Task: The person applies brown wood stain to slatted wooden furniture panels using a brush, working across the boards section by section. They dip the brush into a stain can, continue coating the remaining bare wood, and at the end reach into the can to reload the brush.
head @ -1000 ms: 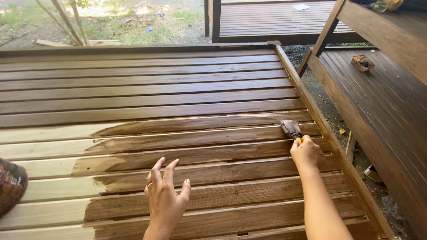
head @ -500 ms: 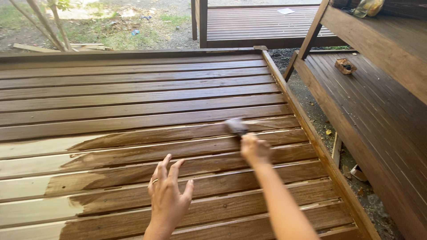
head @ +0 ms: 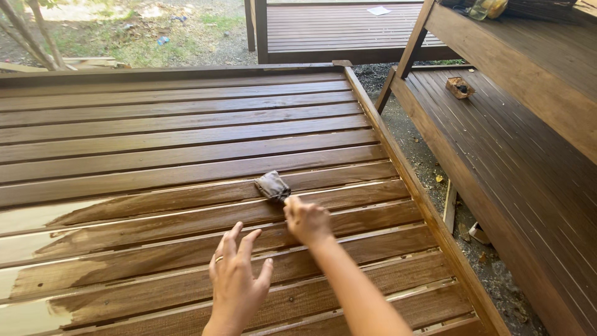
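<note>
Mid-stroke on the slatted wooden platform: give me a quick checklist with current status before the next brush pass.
1. Grip: right hand closed on the brush handle: ok.
2. Bristles on the wood: brush head lies on a slat of the platform: ok.
3. Left hand out of the brush path: open, fingers spread, nearer the camera than the brush: ok.
4. Coverage: pale bare patches remain at the left ends of the near slats: not ok.
5. Stain left on the bristles: cannot tell.
6. Left palm off wet stain: cannot tell.
</note>
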The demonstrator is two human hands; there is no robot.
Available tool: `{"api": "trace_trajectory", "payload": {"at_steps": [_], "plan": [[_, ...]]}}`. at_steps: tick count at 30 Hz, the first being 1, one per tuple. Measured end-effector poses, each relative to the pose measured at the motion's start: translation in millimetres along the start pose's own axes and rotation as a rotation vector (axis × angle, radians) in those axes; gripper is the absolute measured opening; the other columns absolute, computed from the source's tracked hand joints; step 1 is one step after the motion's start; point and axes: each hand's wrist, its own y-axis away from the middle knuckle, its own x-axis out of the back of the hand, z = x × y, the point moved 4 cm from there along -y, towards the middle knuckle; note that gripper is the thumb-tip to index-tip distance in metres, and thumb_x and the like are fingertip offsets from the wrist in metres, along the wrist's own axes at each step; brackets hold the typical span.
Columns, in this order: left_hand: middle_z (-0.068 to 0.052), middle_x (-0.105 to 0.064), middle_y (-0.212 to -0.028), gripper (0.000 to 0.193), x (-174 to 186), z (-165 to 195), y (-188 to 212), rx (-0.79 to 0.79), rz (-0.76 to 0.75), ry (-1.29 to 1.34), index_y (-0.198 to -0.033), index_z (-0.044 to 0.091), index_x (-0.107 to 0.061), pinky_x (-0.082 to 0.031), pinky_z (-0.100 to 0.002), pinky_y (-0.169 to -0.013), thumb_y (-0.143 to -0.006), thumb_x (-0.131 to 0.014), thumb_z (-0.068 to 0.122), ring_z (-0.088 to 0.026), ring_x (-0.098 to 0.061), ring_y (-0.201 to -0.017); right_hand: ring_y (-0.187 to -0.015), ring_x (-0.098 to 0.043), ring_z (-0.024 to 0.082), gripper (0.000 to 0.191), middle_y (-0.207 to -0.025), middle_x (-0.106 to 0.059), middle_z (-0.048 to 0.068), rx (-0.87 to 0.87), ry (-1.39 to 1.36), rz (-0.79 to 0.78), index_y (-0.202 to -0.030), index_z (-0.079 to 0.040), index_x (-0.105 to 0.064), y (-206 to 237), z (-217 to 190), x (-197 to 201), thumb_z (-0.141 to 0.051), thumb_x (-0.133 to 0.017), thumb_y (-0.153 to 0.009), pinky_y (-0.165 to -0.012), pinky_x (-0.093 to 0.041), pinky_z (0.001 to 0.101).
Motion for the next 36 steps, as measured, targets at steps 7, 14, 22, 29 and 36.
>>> {"api": "trace_trajectory", "payload": {"at_steps": [7,14,22,29,36], "plan": [[-0.013,-0.035,-0.154,0.066,2,-20,-1,0.078,-0.068,-0.051,-0.140,0.020,-0.056,-0.020,-0.061,-0.114,-0.076,-0.073,0.031,-0.032,-0.030,-0.143,-0.040,-0.053,0.015,0.021,-0.061,-0.063,0.007,-0.669,0.063,-0.154,-0.095,-0.011,-0.060,24,204,87,-0.028,-0.050,-0.102,-0.032,-0.035,0.0293],[-0.014,-0.036,-0.150,0.066,-3,-29,-1,0.106,-0.061,-0.025,-0.139,0.022,-0.056,-0.021,-0.062,-0.113,-0.076,-0.073,0.031,-0.034,-0.030,-0.143,-0.064,-0.067,0.021,0.026,-0.071,-0.073,0.006,-0.782,0.202,-0.419,-0.100,-0.019,-0.067,53,222,101,-0.040,-0.053,-0.104,-0.060,-0.049,0.0378],[-0.015,-0.036,-0.150,0.066,-9,-6,-2,0.051,-0.055,-0.003,-0.139,0.021,-0.055,-0.022,-0.060,-0.113,-0.076,-0.072,0.030,-0.034,-0.032,-0.142,-0.041,-0.046,0.011,0.021,-0.058,-0.056,-0.001,-0.492,0.135,-0.442,-0.096,-0.016,-0.064,41,145,99,-0.034,-0.054,-0.100,-0.034,-0.035,0.0263],[-0.014,-0.036,-0.150,0.066,5,-8,3,0.061,-0.044,-0.005,-0.139,0.020,-0.055,-0.021,-0.062,-0.113,-0.076,-0.072,0.029,-0.035,-0.030,-0.143,-0.051,-0.054,0.010,0.016,-0.072,-0.066,0.000,-0.567,0.412,-0.588,-0.107,-0.019,-0.067,5,201,150,-0.029,-0.056,-0.103,-0.041,-0.036,0.0233],[-0.014,-0.035,-0.151,0.064,11,-16,6,0.083,-0.045,-0.013,-0.139,0.020,-0.055,-0.021,-0.065,-0.112,-0.078,-0.072,0.030,-0.035,-0.030,-0.143,-0.089,-0.072,0.022,0.013,-0.093,-0.073,0.004,-0.217,0.782,-0.235,-0.098,-0.020,-0.073,-17,228,171,-0.018,-0.061,-0.096,-0.067,-0.061,0.0360]]}}
